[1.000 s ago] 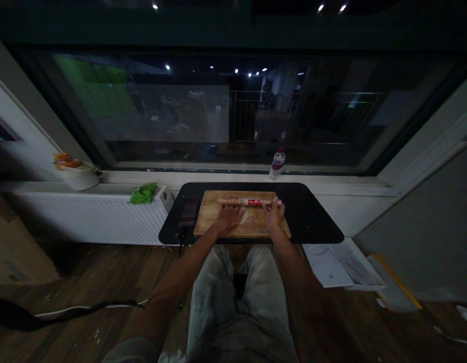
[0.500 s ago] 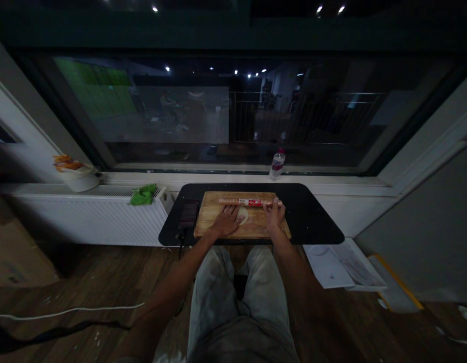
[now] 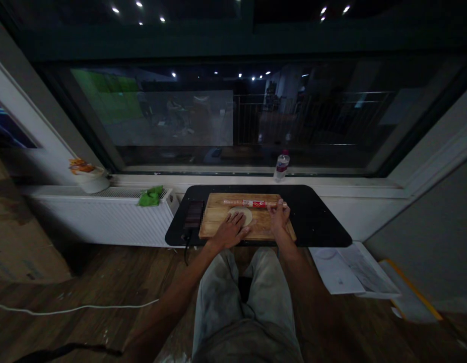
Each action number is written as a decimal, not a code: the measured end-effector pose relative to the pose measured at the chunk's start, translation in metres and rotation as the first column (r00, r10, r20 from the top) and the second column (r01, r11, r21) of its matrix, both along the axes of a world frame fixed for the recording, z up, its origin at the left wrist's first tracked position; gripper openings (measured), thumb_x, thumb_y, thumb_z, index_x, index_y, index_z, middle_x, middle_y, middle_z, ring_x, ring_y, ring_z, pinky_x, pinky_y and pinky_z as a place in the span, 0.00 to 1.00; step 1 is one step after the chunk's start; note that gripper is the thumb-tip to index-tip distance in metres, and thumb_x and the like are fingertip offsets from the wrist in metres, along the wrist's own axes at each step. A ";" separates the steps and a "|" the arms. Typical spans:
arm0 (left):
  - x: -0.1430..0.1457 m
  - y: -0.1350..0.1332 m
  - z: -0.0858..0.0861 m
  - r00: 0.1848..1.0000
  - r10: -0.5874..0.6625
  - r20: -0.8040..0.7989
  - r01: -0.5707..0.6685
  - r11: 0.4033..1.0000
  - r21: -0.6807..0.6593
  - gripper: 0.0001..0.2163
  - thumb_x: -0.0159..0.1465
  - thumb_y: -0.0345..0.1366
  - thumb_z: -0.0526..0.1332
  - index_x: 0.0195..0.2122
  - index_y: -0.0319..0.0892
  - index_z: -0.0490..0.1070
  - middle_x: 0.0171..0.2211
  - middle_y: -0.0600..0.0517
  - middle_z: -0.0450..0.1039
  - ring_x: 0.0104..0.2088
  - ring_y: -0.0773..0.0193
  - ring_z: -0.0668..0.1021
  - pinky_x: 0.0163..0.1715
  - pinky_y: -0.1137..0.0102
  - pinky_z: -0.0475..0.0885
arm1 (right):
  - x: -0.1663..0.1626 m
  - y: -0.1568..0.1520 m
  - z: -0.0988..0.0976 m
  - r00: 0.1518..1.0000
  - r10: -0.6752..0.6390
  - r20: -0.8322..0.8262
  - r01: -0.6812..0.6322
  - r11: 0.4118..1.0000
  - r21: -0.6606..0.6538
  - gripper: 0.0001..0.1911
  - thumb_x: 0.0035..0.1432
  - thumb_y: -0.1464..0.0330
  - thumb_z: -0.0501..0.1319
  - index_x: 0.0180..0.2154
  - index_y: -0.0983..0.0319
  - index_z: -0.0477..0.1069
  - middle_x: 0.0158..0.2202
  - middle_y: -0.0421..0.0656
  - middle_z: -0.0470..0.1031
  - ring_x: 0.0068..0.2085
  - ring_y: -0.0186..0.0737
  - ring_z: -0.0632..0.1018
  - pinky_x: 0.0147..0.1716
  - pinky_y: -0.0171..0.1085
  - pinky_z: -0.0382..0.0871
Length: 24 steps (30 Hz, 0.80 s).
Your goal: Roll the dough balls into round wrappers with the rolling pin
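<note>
Dough disc (image 3: pixel 244 215) now shows more, since left hand (image 3: pixel 230 231) slid back, fingers spread flat; right hand (image 3: pixel 279 216) fingers rest loosely against rolling pin (image 3: pixel 255 202)

Pale flat dough round (image 3: pixel 244 215) lies just before red-labelled rolling pin (image 3: pixel 255 203)

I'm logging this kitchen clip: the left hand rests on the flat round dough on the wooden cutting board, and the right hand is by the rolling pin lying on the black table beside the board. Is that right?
Not quite. In the head view the long rolling pin with a red label lies on the wooden cutting board itself, along its far edge, not on the black table. The rest holds: the left hand rests on the flat round dough, and the right hand is by the pin.
</note>
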State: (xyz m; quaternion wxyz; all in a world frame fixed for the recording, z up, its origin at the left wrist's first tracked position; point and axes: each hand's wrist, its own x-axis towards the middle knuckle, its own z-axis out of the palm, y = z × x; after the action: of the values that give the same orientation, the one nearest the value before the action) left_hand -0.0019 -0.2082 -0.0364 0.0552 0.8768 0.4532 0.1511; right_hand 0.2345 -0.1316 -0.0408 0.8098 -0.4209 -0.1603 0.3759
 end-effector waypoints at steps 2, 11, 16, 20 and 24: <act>0.007 -0.008 0.008 0.998 -0.047 0.031 0.047 0.999 -0.012 0.28 0.83 0.51 0.52 0.78 0.43 0.67 0.80 0.39 0.63 0.82 0.49 0.63 0.82 0.49 0.56 | 0.000 -0.001 0.000 1.000 0.016 0.014 -0.016 1.000 0.005 0.24 0.61 0.49 0.74 0.40 0.53 0.64 0.36 0.31 0.75 0.36 0.34 0.82 0.41 0.37 0.87; 0.015 -0.002 0.049 0.910 -0.033 0.414 0.122 0.974 -0.191 0.21 0.82 0.48 0.54 0.56 0.46 0.87 0.56 0.45 0.88 0.59 0.50 0.85 0.65 0.58 0.78 | 0.002 -0.001 -0.003 0.998 0.016 0.060 -0.016 1.000 -0.002 0.22 0.61 0.50 0.73 0.41 0.51 0.64 0.42 0.34 0.78 0.41 0.38 0.85 0.43 0.41 0.88; -0.025 0.045 0.045 0.903 0.193 0.384 -0.220 0.975 0.025 0.15 0.78 0.32 0.57 0.53 0.44 0.85 0.55 0.44 0.86 0.60 0.51 0.82 0.68 0.54 0.75 | 0.000 0.000 -0.007 0.997 0.014 0.079 -0.016 1.000 0.022 0.26 0.58 0.47 0.75 0.42 0.52 0.63 0.44 0.34 0.77 0.42 0.36 0.84 0.43 0.41 0.89; -0.045 0.068 0.033 0.938 0.206 0.279 -0.218 0.976 0.012 0.15 0.78 0.33 0.59 0.58 0.42 0.83 0.60 0.43 0.83 0.63 0.52 0.80 0.71 0.54 0.73 | -0.004 0.000 -0.008 0.996 0.011 0.092 -0.015 0.999 0.046 0.28 0.58 0.46 0.76 0.44 0.52 0.64 0.45 0.34 0.75 0.43 0.36 0.83 0.43 0.41 0.90; -0.042 0.077 0.023 0.961 0.151 0.233 -0.145 0.988 -0.043 0.17 0.76 0.30 0.60 0.61 0.44 0.83 0.63 0.44 0.83 0.65 0.53 0.80 0.71 0.56 0.73 | -0.003 -0.002 -0.009 0.992 0.036 0.124 -0.045 0.996 0.071 0.30 0.55 0.48 0.78 0.43 0.53 0.64 0.45 0.33 0.73 0.43 0.36 0.81 0.43 0.41 0.90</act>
State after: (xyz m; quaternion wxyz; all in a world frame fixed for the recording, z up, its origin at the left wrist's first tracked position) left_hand -0.0442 -0.1310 -0.0133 0.1083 0.8155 0.5097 0.2518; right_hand 0.2313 -0.1341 -0.0498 0.8056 -0.4097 -0.2319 0.3597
